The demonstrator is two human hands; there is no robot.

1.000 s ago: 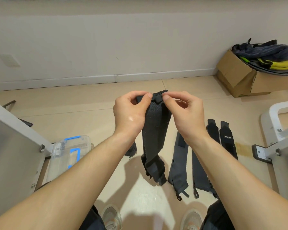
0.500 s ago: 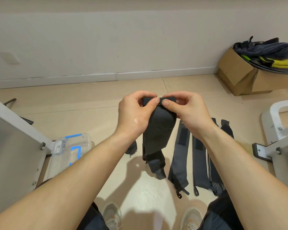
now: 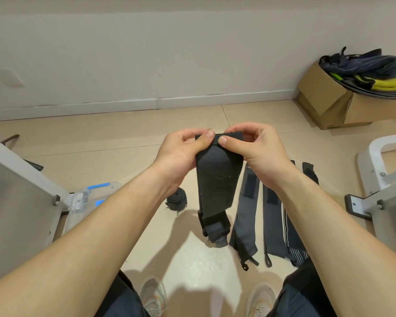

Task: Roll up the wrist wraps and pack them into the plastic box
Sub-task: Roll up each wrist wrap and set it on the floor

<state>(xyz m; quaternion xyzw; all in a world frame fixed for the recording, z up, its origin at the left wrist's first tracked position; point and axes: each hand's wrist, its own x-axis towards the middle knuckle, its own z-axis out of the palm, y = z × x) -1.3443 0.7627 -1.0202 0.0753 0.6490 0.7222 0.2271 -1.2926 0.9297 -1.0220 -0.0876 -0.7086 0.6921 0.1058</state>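
From the head camera, the left hand (image 3: 183, 149) and right hand (image 3: 258, 149) are raised side by side above the floor (image 3: 101, 156), each pinching the top edge of a black wrist wrap (image 3: 217, 184) between thumb and curled fingers. The thumbs nearly meet at the middle of that edge, which is turned over in a first narrow fold. The rest of the wrap hangs straight down, its hook-and-loop tail at the bottom, so I judge the roll on this one is only just begun. Below the left wrist a rolled wrap (image 3: 177, 200) lies on the floor, finished by the look of it but not packed. To the right of the hanging wrap lie several flat ones, side by side and unrolled: a grey wrap (image 3: 246, 225), a second grey wrap (image 3: 273, 225), a striped wrap (image 3: 294, 243) partly under the right forearm, and a black strip (image 3: 309, 172) beyond it. The clear plastic box (image 3: 87, 200) with blue latches sits on the floor at the left, half hidden by a grey panel (image 3: 14, 202) and the left forearm; what it holds cannot be made out. So most of the rolling and, as far as can be seen, all the packing remain to be done
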